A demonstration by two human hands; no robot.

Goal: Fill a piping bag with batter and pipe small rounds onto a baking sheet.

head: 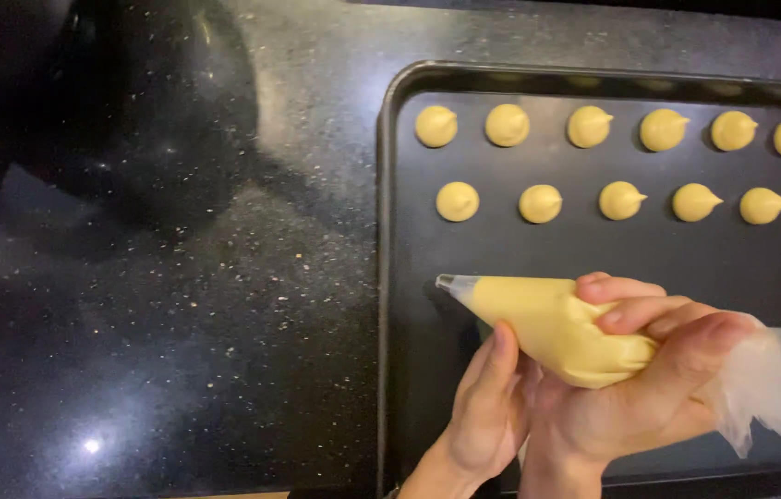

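Observation:
A clear plastic piping bag [543, 322] full of pale yellow batter lies across a dark baking tray [388, 231], its tip pointing left near the tray's left rim. My right hand [658, 370] wraps around the fat end of the bag, with the empty plastic trailing off to the right. My left hand [487, 407] rests underneath, thumb and fingers touching the bag's lower side. Two rows of small piped yellow mounds [540, 203] sit on the far part of the tray.
The tray rests on a black speckled stone countertop [178, 305]. A dark rounded shape shows at the top left, blurred in shadow. Bare tray surface lies between the mound rows and the bag.

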